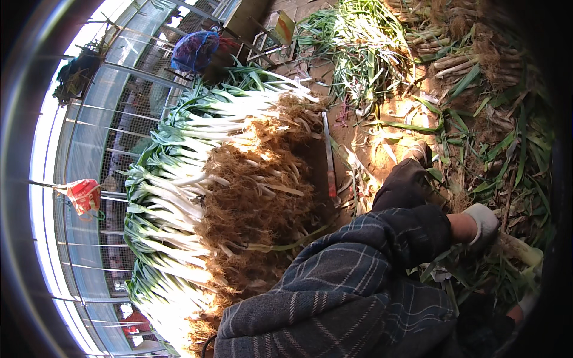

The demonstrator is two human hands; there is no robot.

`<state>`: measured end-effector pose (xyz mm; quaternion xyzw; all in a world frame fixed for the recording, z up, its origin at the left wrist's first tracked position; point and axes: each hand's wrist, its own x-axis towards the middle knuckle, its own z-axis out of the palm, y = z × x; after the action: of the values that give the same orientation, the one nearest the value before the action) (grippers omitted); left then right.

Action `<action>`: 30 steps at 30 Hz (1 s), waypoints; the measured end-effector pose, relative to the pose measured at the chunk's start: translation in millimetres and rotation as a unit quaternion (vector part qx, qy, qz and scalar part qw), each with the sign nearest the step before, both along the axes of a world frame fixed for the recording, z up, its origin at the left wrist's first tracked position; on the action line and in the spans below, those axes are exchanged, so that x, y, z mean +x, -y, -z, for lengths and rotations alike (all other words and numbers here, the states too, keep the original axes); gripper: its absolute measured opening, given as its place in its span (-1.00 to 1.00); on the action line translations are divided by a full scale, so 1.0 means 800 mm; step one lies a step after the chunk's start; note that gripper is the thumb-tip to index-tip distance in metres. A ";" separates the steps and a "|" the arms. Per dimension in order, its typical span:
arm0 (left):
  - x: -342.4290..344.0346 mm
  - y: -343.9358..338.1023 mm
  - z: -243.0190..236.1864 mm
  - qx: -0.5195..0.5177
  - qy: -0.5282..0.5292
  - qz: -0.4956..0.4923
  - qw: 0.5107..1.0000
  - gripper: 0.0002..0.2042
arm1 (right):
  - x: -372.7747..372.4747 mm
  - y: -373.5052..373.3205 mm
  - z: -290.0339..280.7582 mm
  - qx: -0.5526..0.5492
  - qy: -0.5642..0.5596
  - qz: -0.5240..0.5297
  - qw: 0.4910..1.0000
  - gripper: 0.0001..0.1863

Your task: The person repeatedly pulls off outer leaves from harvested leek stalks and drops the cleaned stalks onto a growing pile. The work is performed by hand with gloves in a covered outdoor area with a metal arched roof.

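Note:
My left hand (482,224), in a pale knitted glove, is closed around a leek (518,246) at the right, whose pale stalk slants out from under the fingers. My right hand (527,303), also gloved, shows only in part at the dark right rim, just below the leek; its fingers cannot be made out. Loose green leaves and trimmings (477,274) lie under and around both hands. To my left rests a large heap of leeks (179,209), white stalks side by side, with their brown roots (256,197) facing me.
A long flat blade with a red handle (332,184) lies beside the heap. Cut leaves (364,48) are piled ahead, and more rooted leeks (459,62) lie at far right. A blue net bag (195,51) and a red bag (84,196) are near the mesh wall (119,140).

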<state>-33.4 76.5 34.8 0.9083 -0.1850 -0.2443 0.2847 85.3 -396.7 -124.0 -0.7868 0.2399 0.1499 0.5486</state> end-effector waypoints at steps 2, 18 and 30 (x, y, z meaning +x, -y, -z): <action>0.000 -0.002 -0.003 -0.005 0.053 -0.056 0.997 -0.74 | 0.001 -0.014 0.005 0.011 -0.001 -0.009 1.000 -0.56; -0.003 0.004 0.012 0.013 0.175 -0.095 0.980 -0.78 | 0.000 -0.043 -0.006 0.018 -0.014 -0.054 0.998 -0.57; -0.008 0.003 0.012 -0.025 0.195 -0.134 0.971 -0.82 | -0.010 0.004 -0.015 -0.012 -0.011 0.001 1.000 -0.56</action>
<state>-39.5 74.2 25.1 0.9476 -0.1196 -0.0178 0.2957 77.1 -399.8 -112.0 -0.7913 0.2482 0.1556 0.5368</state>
